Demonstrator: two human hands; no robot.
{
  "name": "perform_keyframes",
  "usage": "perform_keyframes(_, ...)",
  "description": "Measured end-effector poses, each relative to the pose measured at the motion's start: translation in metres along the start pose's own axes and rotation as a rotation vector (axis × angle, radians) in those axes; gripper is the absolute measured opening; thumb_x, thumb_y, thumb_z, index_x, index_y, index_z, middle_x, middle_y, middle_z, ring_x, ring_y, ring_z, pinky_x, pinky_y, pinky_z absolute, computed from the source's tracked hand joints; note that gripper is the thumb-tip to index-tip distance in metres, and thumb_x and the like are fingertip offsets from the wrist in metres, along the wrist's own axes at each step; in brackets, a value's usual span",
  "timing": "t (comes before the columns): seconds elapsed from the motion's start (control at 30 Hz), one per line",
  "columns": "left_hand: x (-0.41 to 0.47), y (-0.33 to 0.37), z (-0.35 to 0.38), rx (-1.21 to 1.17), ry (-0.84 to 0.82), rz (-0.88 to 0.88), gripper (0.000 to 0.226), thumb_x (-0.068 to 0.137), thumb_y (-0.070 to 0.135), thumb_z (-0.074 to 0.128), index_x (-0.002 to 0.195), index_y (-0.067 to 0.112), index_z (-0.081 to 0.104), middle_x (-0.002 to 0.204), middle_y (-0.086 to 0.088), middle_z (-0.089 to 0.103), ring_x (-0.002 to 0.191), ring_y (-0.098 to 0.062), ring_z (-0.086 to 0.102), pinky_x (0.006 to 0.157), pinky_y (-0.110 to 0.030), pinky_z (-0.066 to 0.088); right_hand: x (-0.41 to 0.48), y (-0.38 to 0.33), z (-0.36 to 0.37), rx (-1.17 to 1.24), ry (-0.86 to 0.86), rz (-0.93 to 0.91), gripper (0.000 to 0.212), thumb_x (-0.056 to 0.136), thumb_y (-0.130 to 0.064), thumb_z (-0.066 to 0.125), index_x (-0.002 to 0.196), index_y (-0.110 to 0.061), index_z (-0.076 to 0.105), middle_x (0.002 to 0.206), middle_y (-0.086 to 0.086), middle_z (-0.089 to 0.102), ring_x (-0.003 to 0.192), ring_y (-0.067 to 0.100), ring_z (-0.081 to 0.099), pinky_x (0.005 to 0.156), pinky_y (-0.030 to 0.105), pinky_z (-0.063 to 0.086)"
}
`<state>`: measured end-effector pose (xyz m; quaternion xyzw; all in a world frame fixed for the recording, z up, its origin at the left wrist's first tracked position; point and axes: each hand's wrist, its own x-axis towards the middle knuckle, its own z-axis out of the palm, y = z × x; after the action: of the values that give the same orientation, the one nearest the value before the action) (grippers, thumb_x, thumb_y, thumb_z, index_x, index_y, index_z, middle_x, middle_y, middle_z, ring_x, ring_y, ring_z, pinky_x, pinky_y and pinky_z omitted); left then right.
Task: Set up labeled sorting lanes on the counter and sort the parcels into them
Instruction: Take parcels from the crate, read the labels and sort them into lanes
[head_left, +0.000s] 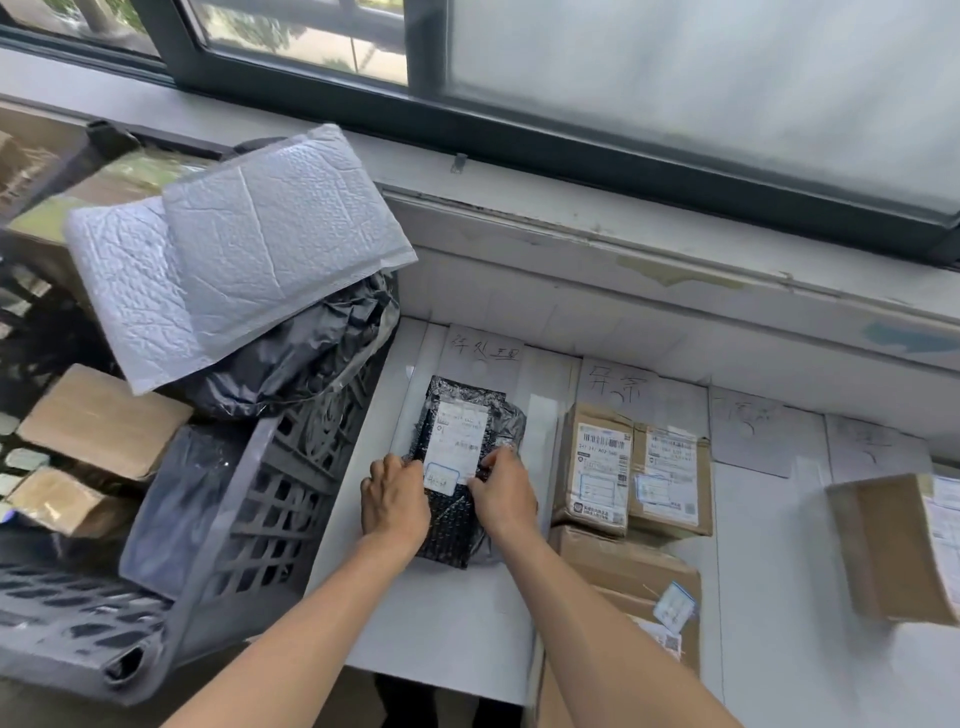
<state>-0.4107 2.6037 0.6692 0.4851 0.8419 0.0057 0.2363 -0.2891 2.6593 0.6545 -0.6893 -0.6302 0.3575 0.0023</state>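
**Step in hand: seating a parcel in the leftmost lane.**

The black parcel (452, 530) lies flat on the counter (769, 545) in the leftmost lane. Its shipping label (457, 447) faces up. The parcel sits just near of the handwritten lane sheet (485, 353) at the far end.

The left hand (395, 499) grips the parcel's left edge with curled fingers. The right hand (501, 493) pinches the right edge, beside the label.

Procedure:
1. Keep the shipping label upward and readable.
2. Square the parcel's long edges parallel to the lane.
3. Leave the lane sheet uncovered, so the heading stays legible.
4. Keep the parcel apart from the cardboard boxes (628, 473) in the next lane to the right.
5. Press the soft wrapping flat, then let go with both hands together.

The crate (249, 519) at left holds unsorted parcels, including white padded mailers (270, 234). It is probably the source of the next item.
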Motion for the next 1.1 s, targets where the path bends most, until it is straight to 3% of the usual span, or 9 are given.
perform_keyframes(0.23,0.0,0.002,0.003,0.053,-0.009,0.013,0.026,0.098,0.016,0.052,0.123,0.019,0.057,0.128,-0.006,0.049,0.121,-0.025,0.045,0.099,-0.035,0.04,0.001,0.0,0.001,-0.073,-0.006,-0.017,0.029,0.094,-0.031,0.063,0.117,-0.018,0.054,0.122,0.005,0.057,0.105,0.026,0.062,0.088,0.043,0.053)
perform_keyframes(0.33,-0.003,0.013,-0.012,0.072,0.05,0.103,0.04,0.098,0.026,0.053,0.137,0.018,0.047,0.139,-0.009,0.041,0.128,-0.027,0.04,0.103,-0.038,0.038,0.004,-0.006,-0.014,-0.165,0.02,-0.05,0.039,0.095,-0.042,0.055,0.121,-0.012,0.054,0.12,0.009,0.056,0.101,0.029,0.062,0.08,0.037,0.048)
perform_keyframes(0.43,-0.008,0.038,-0.046,0.057,0.201,0.286,0.046,0.099,0.028,0.051,0.143,0.017,0.042,0.149,-0.01,0.033,0.137,-0.027,0.033,0.11,-0.039,0.033,0.013,-0.026,-0.049,-0.223,0.124,-0.124,0.04,0.097,-0.042,0.049,0.121,-0.011,0.057,0.121,0.011,0.057,0.104,0.03,0.06,0.081,0.036,0.046)
perform_keyframes(0.6,-0.006,0.079,-0.138,0.087,0.455,0.515,0.035,0.096,0.018,0.051,0.13,0.012,0.055,0.15,-0.018,0.038,0.141,-0.034,0.031,0.119,-0.044,0.023,0.021,-0.092,-0.128,-0.409,0.293,-0.331,0.035,0.1,-0.03,0.048,0.128,-0.01,0.054,0.13,0.014,0.053,0.12,0.035,0.05,0.094,0.044,0.042)
perform_keyframes(0.73,-0.006,0.073,-0.216,0.189,0.691,0.604,0.029,0.093,0.019,0.058,0.122,0.015,0.063,0.147,-0.018,0.045,0.139,-0.033,0.036,0.119,-0.044,0.026,0.006,-0.16,-0.177,-0.251,0.388,-0.468,0.041,0.1,-0.026,0.046,0.139,-0.013,0.053,0.137,0.013,0.054,0.126,0.033,0.047,0.102,0.045,0.041)
perform_keyframes(0.83,0.0,0.039,-0.261,0.215,0.726,0.485,0.038,0.094,0.02,0.058,0.132,0.015,0.06,0.15,-0.018,0.041,0.142,-0.035,0.031,0.12,-0.048,0.022,-0.01,-0.202,-0.192,-0.124,0.424,-0.559,0.043,0.102,-0.033,0.045,0.138,-0.011,0.056,0.134,0.014,0.059,0.125,0.033,0.051,0.103,0.044,0.042)
perform_keyframes(0.97,0.011,-0.026,-0.284,0.392,0.506,0.102,0.056,0.098,0.042,0.051,0.148,0.022,0.036,0.162,-0.02,0.012,0.149,-0.04,0.008,0.12,-0.057,0.007,-0.026,-0.239,-0.185,-0.147,0.413,-0.64,0.049,0.103,-0.042,0.046,0.14,-0.01,0.052,0.136,0.015,0.059,0.124,0.032,0.053,0.102,0.042,0.043)
perform_keyframes(1.1,0.014,-0.074,-0.279,0.271,0.292,0.038,0.069,0.093,0.056,0.051,0.151,0.025,0.03,0.163,-0.016,0.009,0.15,-0.038,0.007,0.12,-0.055,0.009,-0.034,-0.255,-0.165,-0.116,0.236,-0.617,0.053,0.098,-0.041,0.054,0.142,-0.011,0.046,0.135,0.013,0.058,0.124,0.032,0.054,0.1,0.045,0.047)
